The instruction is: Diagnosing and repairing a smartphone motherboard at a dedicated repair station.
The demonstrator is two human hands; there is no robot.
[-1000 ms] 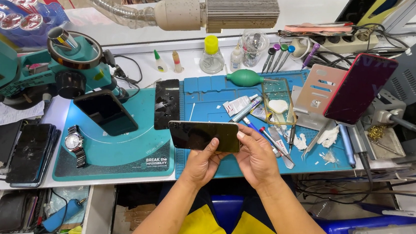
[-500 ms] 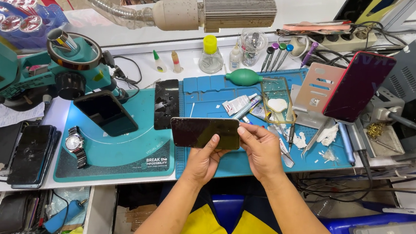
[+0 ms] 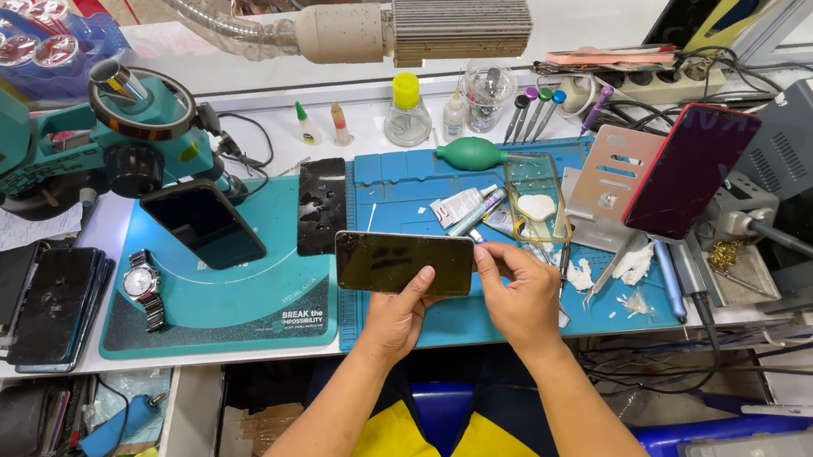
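Note:
A dark phone (image 3: 402, 262) is held flat and sideways above the front edge of the blue work mat (image 3: 401, 181). My left hand (image 3: 399, 314) grips it from below, thumb on its lower edge. My right hand (image 3: 521, 297) pinches its right end with thumb and fingers. A clear phone case (image 3: 535, 199) with a white wad in it lies on the mat just behind my right hand. A small glue tube (image 3: 457, 206) rests beside the case.
A teal microscope (image 3: 91, 142) stands at left over a teal mat (image 3: 225, 291) with a black phone (image 3: 201, 222), a cracked dark panel (image 3: 321, 205) and a wristwatch (image 3: 142, 286). More phones (image 3: 27, 303) lie at far left. A propped red phone (image 3: 691, 170), bottles and screwdrivers stand behind.
The phone and both hands have shifted slightly toward me and left; my right hand keeps its pinch on the phone's right end.

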